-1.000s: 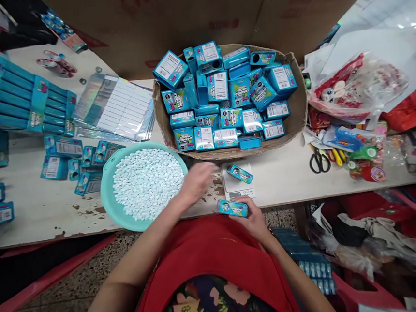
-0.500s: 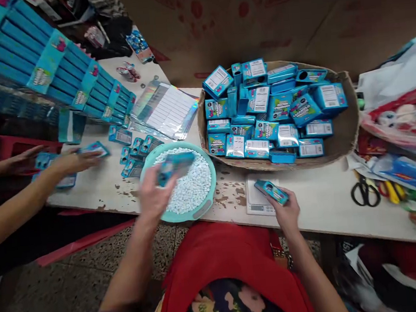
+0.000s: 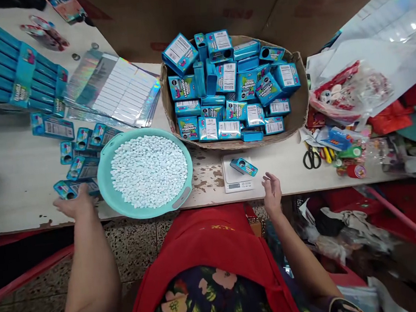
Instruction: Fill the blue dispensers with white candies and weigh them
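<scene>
My left hand (image 3: 74,204) is at a small blue box (image 3: 65,189) lying left of the bowl, its thumb and fingers apart around the near side of the box. Just right of a white scale (image 3: 238,186), my right hand (image 3: 272,189) is held with its fingers apart and nothing in them. One blue box (image 3: 244,167) lies tilted on the scale, its round opening showing. Between my hands stands a turquoise bowl (image 3: 105,171) of small white pellets (image 3: 149,171). Several more blue boxes (image 3: 83,167) lie beside the bowl on the left.
Behind the scale a cardboard tray (image 3: 301,118) holds many blue boxes. Clear plastic sheets (image 3: 122,93) lie behind the bowl, near stacked long blue cartons (image 3: 11,71). Black-handled scissors (image 3: 311,158) and bagged items (image 3: 351,92) are at the right.
My left hand has carried its box from above the bowl to the left group. My right hand has let go of its box onto the scale. The other person's hands have left the view.
</scene>
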A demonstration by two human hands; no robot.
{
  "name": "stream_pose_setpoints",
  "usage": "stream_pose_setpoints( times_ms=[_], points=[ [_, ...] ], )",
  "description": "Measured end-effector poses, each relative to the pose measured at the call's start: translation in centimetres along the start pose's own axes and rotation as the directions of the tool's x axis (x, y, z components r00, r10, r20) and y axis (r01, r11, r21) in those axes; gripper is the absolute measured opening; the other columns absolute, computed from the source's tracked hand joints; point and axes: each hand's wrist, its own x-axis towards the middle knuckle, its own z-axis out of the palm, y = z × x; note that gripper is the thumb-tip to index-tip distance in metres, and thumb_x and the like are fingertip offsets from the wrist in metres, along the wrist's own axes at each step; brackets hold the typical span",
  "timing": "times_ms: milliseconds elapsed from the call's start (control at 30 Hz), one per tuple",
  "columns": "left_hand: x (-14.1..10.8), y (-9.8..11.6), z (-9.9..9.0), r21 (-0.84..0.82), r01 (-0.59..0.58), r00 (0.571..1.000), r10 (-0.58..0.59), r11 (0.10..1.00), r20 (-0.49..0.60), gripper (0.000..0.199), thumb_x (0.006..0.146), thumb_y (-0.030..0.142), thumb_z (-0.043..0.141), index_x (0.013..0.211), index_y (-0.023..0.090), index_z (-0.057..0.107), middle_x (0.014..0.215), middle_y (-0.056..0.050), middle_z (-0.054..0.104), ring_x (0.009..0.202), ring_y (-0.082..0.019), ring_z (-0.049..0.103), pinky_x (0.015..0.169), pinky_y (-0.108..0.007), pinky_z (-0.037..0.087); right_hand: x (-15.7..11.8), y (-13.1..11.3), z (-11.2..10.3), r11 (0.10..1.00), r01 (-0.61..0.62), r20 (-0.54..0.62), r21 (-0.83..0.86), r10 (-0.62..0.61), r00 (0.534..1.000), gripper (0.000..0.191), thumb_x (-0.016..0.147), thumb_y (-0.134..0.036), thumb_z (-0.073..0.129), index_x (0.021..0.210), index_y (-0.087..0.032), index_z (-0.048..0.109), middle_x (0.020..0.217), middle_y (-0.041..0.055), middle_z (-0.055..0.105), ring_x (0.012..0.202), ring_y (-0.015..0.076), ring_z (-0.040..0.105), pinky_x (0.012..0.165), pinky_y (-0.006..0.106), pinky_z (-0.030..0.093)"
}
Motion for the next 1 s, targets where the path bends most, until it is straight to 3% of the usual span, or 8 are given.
stream_pose_setpoints(
  times_ms=[67,133,267,400,500,667,833,1000],
  points=[
    [-1.3,0.4,0.6,0.073,0.005,0.986,0.007,0.997,-0.166,0.048,0.084,0.066,0.040,0.079,0.019,0.047,0.084,-0.003,0.060,0.109,-0.036,0.055,0.086,-0.058,0.041,-0.3,0.5,0.0,1.000,-0.020,-0.025,0.004,0.021,0.999,0.045,0.089,-0.052,0.045,0.120,-0.019,0.051,0.126,0.0135,0.054,0.111,0.0235,0.056,0.094,0.047,0.046],
    [-2.9,1.2,2.1,0.148,-0.070,0.983,0.094,0.986,-0.160,0.040,0.089,0.056,0.038,0.091,0.018,0.052,0.098,-0.007,0.061,0.115,-0.036,0.051,0.093,-0.060,0.038,-0.5,0.8,0.4,1.000,-0.025,-0.045,0.010,0.026,0.999,0.045,0.090,-0.052,0.043,0.119,-0.019,0.051,0.124,0.0134,0.055,0.110,0.0234,0.057,0.094,0.047,0.046],
    [-5.2,4.6,8.0,0.321,-0.402,0.902,0.309,0.858,0.303,0.037,0.084,0.044,0.053,0.105,0.014,0.059,0.111,-0.014,0.060,0.112,-0.032,0.052,0.099,-0.051,0.038,0.1,0.2,1.9,0.998,0.055,-0.030,0.014,-0.055,0.998,0.048,0.087,-0.052,0.047,0.121,-0.018,0.049,0.126,0.0143,0.053,0.113,0.0242,0.055,0.095,0.046,0.045],
    [-5.4,7.4,12.0,0.364,-0.472,0.800,0.216,0.803,0.560,0.025,0.083,0.029,0.050,0.102,0.017,0.062,0.107,-0.013,0.061,0.103,-0.028,0.055,0.087,-0.039,0.044,1.9,-1.5,4.1,0.988,0.138,0.035,-0.064,-0.136,0.990,0.067,0.070,-0.049,0.071,0.124,-0.017,0.047,0.127,0.0145,0.053,0.115,0.0250,0.053,0.096,0.042,0.045],
    [-4.8,7.3,11.4,0.296,-0.413,0.787,0.173,0.861,0.592,0.017,0.079,0.027,0.054,0.090,0.018,0.064,0.092,-0.009,0.064,0.090,-0.025,0.058,0.080,-0.034,0.044,3.2,-2.6,5.5,0.985,0.106,0.072,-0.135,-0.097,0.993,0.059,0.065,-0.049,0.074,0.108,-0.015,0.056,0.104,0.0089,0.064,0.095,0.0221,0.060,0.089,0.040,0.047],
    [-4.4,5.7,8.6,0.071,-0.015,0.860,-0.023,0.997,0.510,0.024,0.074,0.037,0.060,0.088,0.017,0.065,0.076,-0.005,0.063,0.070,-0.019,0.057,0.067,-0.030,0.044,2.9,-4.4,6.3,0.983,0.132,0.097,-0.124,-0.121,0.988,0.050,0.065,-0.049,0.076,0.099,-0.016,0.061,0.090,0.0030,0.064,0.081,0.0186,0.060,0.080,0.035,0.048],
    [-5.3,6.5,8.9,0.276,-0.318,0.812,0.110,0.907,0.573,0.027,0.071,0.028,0.064,0.096,0.020,0.067,0.101,-0.009,0.061,0.096,-0.026,0.056,0.082,-0.035,0.043,0.6,-7.5,7.8,0.981,0.175,0.224,-0.088,-0.151,0.963,0.046,0.067,-0.046,0.076,0.101,-0.018,0.061,0.089,0.0021,0.065,0.080,0.0182,0.061,0.077,0.033,0.048],
    [-5.7,6.7,9.1,0.258,-0.245,0.822,0.059,0.935,0.567,0.016,0.071,0.020,0.057,0.084,0.018,0.066,0.087,-0.006,0.060,0.081,-0.022,0.057,0.075,-0.033,0.042,-1.2,-10.4,10.1,0.959,0.277,0.373,-0.060,-0.236,0.897,0.043,0.071,-0.047,0.074,0.101,-0.019,0.062,0.091,0.0031,0.064,0.082,0.0195,0.061,0.076,0.033,0.049]
  ],
)
